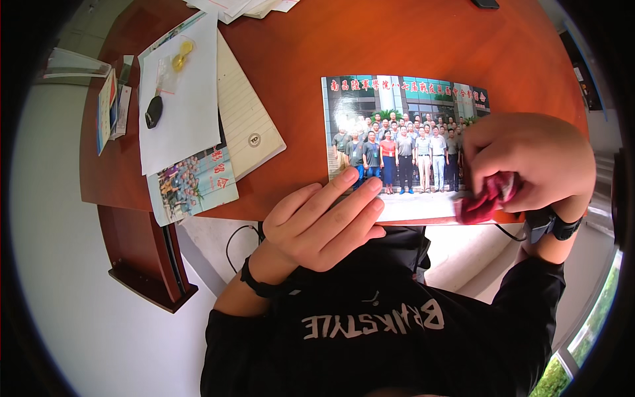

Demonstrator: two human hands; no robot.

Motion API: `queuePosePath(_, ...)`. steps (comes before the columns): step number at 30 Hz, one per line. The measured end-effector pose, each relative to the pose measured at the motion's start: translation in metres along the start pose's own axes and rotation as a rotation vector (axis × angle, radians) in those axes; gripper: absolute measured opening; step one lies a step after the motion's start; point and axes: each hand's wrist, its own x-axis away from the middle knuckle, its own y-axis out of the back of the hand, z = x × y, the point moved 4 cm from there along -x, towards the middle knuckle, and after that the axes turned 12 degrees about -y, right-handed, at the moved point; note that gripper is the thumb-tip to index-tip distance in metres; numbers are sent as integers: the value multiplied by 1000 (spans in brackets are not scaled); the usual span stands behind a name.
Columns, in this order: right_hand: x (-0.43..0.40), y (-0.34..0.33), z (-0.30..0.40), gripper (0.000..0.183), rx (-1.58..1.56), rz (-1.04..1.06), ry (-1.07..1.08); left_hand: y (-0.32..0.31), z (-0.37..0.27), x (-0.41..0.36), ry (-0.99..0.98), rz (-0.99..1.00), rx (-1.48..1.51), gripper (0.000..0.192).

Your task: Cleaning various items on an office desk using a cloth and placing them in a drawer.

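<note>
A glossy group photograph (pixel 407 149) with red writing along its top lies flat at the front edge of the wooden desk (pixel 307 99). My left hand (pixel 327 218) rests its spread fingertips on the photograph's lower left corner and holds nothing. My right hand (pixel 531 164) is closed around a crumpled dark red cloth (pixel 478 203), which touches the photograph's lower right corner. That hand and the cloth hide the photograph's right side. Light glares on its upper left part.
On the left lie white paper (pixel 183 119), a car key (pixel 154 111), a small plastic bag (pixel 168 77), a lined notepad (pixel 248 114) and another photograph (pixel 198 183). Card holders (pixel 119 109) stand at the left edge. More papers (pixel 238 7) and a dark object (pixel 485 4) lie at the far side.
</note>
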Motion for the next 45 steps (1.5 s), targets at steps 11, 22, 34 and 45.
queuePosePath(11, -35, -1, 15, 27, -231, -359, 442, 1, 0, -3, 0, 14, -5, 28)
queuePosePath(22, 23, 16, -23, 27, 2, -60, -210, -1, 1, -1, -15, 28, 7, 28)
queuePosePath(34, -5, 32, -59, 32, 25, -565, -77, 0, -1, -2, 3, 95, 26, 27)
queuePosePath(45, -9, 51, -35, 40, 221, -1029, 208, 0, -1, -1, 13, 100, -29, 30)
